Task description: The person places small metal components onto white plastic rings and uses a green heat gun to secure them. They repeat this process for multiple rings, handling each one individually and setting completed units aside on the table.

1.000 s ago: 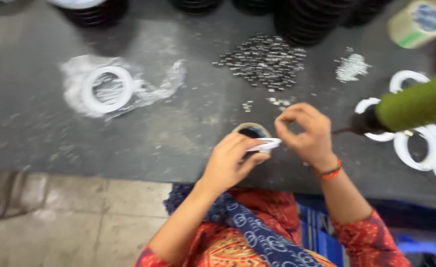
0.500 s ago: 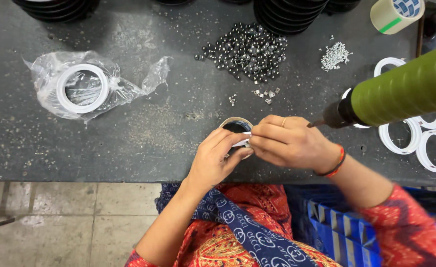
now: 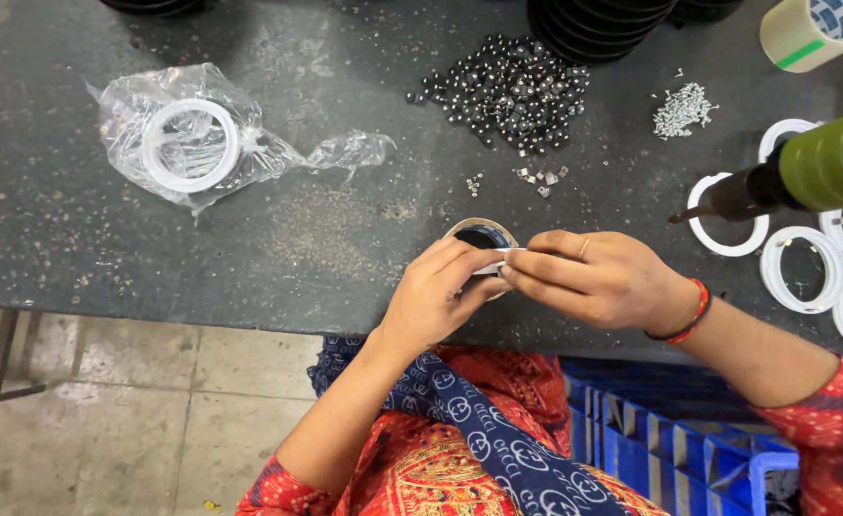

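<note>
Head view shows the left hand (image 3: 436, 301) and right hand (image 3: 593, 279) meeting at the bench's (image 3: 49, 220) near edge, fingers pinched together on a round bearing ring (image 3: 479, 234), steadying it below the steel balls (image 3: 502, 91).

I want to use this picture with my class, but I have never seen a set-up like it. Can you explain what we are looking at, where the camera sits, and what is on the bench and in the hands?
The camera sits on a person's head and looks straight down. The left hand and right hand meet over a small round ring at the edge of a dark bench, pinching a white piece against it. On the bench lie a heap of steel balls, a small pile of tiny metal bits, white rings, a plastic bag with a ring inside, and a tape roll. A green-handled tool juts in from the right.
</note>
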